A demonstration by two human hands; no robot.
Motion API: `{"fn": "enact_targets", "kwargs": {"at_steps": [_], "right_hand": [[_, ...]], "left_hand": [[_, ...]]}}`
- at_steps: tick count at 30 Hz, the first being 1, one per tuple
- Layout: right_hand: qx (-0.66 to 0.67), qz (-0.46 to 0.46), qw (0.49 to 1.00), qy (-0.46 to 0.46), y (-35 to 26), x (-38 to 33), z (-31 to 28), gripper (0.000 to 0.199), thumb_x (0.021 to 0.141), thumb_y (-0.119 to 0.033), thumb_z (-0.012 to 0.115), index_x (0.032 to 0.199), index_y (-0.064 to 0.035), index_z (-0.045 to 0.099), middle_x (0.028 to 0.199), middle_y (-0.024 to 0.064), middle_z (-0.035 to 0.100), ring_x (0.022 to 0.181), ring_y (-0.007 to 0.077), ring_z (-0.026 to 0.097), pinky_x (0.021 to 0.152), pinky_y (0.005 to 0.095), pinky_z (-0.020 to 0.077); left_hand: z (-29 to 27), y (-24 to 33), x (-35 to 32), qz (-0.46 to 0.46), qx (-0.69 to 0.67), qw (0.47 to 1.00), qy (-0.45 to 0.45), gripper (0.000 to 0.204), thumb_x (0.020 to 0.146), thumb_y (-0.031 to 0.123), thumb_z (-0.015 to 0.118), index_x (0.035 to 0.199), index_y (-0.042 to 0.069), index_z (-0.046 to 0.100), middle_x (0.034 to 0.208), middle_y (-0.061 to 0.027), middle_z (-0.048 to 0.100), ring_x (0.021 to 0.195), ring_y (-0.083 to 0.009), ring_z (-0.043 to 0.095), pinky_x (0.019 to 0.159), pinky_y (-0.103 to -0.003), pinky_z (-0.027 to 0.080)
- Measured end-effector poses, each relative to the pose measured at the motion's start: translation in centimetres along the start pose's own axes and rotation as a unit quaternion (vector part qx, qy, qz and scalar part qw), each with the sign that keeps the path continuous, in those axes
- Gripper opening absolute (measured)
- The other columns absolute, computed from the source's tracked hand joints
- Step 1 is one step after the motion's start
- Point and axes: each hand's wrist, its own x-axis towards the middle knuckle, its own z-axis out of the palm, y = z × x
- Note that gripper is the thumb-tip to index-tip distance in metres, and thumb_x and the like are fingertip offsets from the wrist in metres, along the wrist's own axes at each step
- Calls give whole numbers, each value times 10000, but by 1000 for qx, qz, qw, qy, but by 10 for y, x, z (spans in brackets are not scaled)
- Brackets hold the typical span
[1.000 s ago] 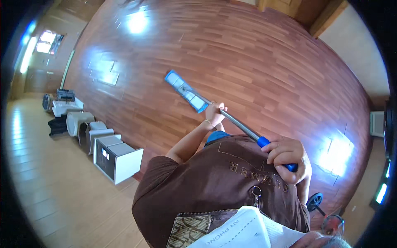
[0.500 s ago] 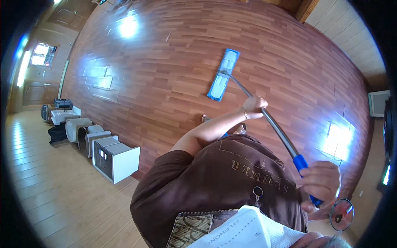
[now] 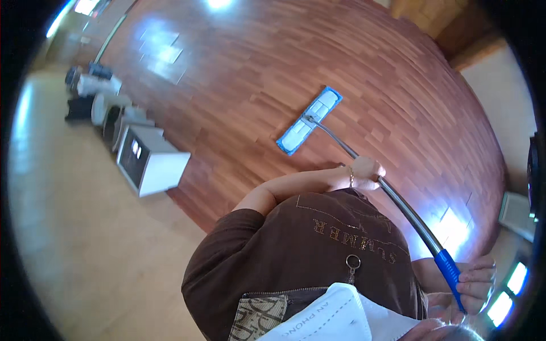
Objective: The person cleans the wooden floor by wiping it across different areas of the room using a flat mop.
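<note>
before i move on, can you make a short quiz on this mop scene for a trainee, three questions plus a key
1. Which hand is nearer the mop head?
A. the right
B. the left
C. neither

2. Look at the bracelet. True or false: it is on the right arm.

3. Fill in: the grip beside the right hand is coloured ____.

Key
1. B: the left hand is on the pole, nearer the mop head.
2. False: it is on the left arm.
3. blue
</note>
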Motion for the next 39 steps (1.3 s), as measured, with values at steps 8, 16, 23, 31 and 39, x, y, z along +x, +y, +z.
{"fn": "enact_targets", "kwargs": {"at_steps": [8,16,23,31,39], "right_hand": [[327,-82,917,-211,224,-348,139,414,825,-512,629,619,-171,516,665,-44,581,619,120,586,539,265,403],[472,-78,839,-260,347,-376,75,323,743,-390,712,600,-135,573,639,-7,616,614,151,627,521,290,428],[573,-122,764,-272,486,-291,-22,303,722,-369,755,673,-105,614,686,21,652,643,178,662,571,304,498],[640,-81,715,-270,628,-96,-225,326,736,-359,785,756,-83,613,738,63,678,729,240,698,650,362,540],[692,-37,637,-338,790,187,-499,131,728,-105,681,701,-74,556,674,70,624,727,275,678,749,433,512]], "left_hand": [[275,-314,-30,-193,131,959,162,286,781,324,604,596,111,557,626,-106,599,668,-340,612,584,-464,490],[328,-291,48,-323,154,882,306,233,787,277,620,631,112,566,677,-86,615,726,-312,613,609,-453,481],[291,-208,177,-427,156,808,374,179,778,260,607,689,105,619,741,-103,646,767,-315,631,675,-447,501],[156,-20,400,-526,175,731,398,258,789,302,596,639,93,597,714,-132,633,755,-334,632,646,-472,506],[-17,210,703,-547,193,635,511,259,795,248,612,618,66,559,676,-159,596,701,-352,591,637,-463,473]]}}
